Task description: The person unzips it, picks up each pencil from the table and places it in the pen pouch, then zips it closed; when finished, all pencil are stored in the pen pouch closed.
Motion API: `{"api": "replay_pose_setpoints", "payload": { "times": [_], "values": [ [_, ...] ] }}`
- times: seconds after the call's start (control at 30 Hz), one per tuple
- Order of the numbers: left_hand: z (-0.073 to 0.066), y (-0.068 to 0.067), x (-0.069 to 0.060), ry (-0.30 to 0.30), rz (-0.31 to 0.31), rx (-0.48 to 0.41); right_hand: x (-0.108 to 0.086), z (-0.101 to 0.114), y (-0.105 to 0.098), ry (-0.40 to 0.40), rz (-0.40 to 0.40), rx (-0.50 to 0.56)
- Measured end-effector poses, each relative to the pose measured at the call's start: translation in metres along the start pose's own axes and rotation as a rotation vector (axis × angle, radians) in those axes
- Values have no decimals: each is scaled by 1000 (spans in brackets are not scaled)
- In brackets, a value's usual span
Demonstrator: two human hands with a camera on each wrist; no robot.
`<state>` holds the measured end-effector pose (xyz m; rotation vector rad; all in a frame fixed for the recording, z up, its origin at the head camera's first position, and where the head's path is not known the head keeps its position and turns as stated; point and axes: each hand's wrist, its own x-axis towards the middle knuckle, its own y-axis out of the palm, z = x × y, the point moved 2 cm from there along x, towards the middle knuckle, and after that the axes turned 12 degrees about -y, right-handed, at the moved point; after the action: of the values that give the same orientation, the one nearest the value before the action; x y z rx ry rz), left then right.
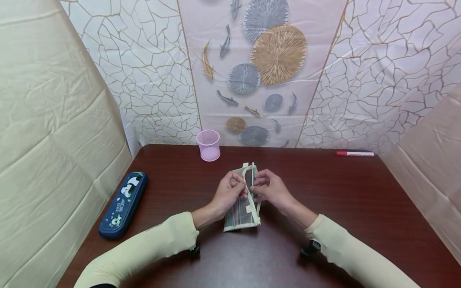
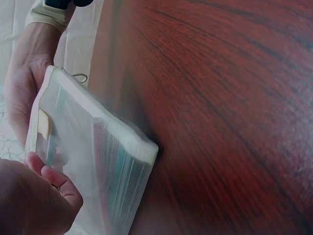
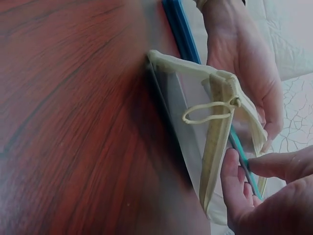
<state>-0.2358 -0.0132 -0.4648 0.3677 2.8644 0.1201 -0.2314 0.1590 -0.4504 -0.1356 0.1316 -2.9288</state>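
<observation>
A see-through pencil pouch (image 1: 240, 218) with cream edging and an unzipped top stands tilted between both hands over the table. My left hand (image 1: 228, 193) pinches one side of its cream zip edge. With thumb and fingers, my right hand (image 1: 273, 191) holds a slim teal pen or pencil (image 3: 238, 147) at the opening, its lower part within the pouch; which kind cannot be told. Red and teal stripes (image 2: 110, 161) show through the pouch wall, possibly things inside. A cream cord loop (image 3: 208, 112) hangs from the zip end.
On the left of the table (image 1: 173, 180) lies a dark blue panda pencil case (image 1: 123, 204). A pink mesh cup (image 1: 209, 146) stands at the back edge. A red-and-white marker (image 1: 354, 153) and a dark one beside it lie at the back right.
</observation>
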Motion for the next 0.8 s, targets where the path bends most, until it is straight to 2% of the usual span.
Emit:
{"api": "replay_pose_setpoints", "payload": {
  "times": [0.13, 0.4, 0.7, 0.8],
  "values": [
    [2, 0, 1, 7, -9, 7, 1, 0, 2, 20, -10, -1],
    [0, 0, 0, 8, -5, 3, 1, 2, 6, 25, -97, 1],
    [1, 1, 0, 10, -7, 3, -1, 0, 10, 3, -107, -50],
    [0, 0, 0, 23, -12, 6, -2, -2, 10, 17, -82, -54]
  ]
}}
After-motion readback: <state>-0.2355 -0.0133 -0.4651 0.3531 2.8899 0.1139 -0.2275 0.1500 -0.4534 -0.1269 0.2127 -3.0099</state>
